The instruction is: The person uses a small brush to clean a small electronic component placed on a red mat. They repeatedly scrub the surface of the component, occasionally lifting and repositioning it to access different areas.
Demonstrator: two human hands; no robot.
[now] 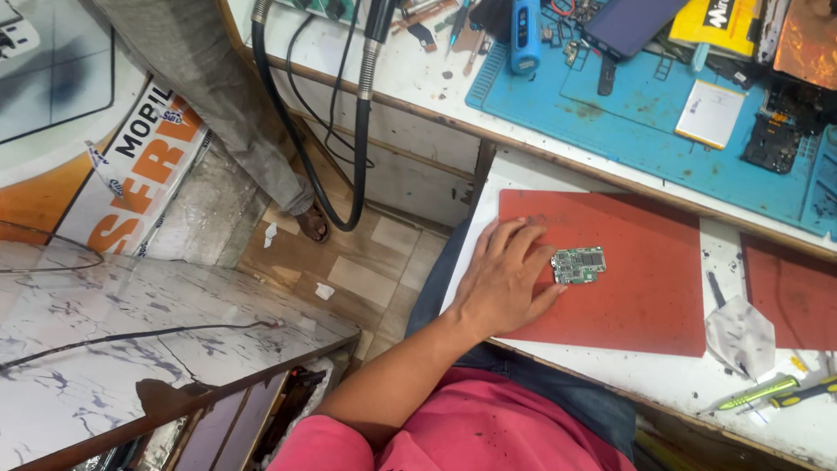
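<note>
My left hand (pixel 503 281) lies palm down, fingers spread, on the left part of a red mat (pixel 645 288) on the white pull-out shelf. Its thumb tip touches the left edge of a small green circuit board (pixel 579 264) that lies flat on the mat. The hand grips nothing. My forearm runs down to my pink sleeve at the bottom. My right hand is out of view.
Above, a blue work mat (pixel 628 113) carries a blue handheld tool (pixel 525 35), a dark phone (pixel 628 22), a white battery (pixel 711 113) and small parts. A crumpled grey cloth (pixel 739 336) and two screwdrivers (pixel 758 392) lie right. Another person's sandalled foot (pixel 312 225) stands by black cables (pixel 359 131).
</note>
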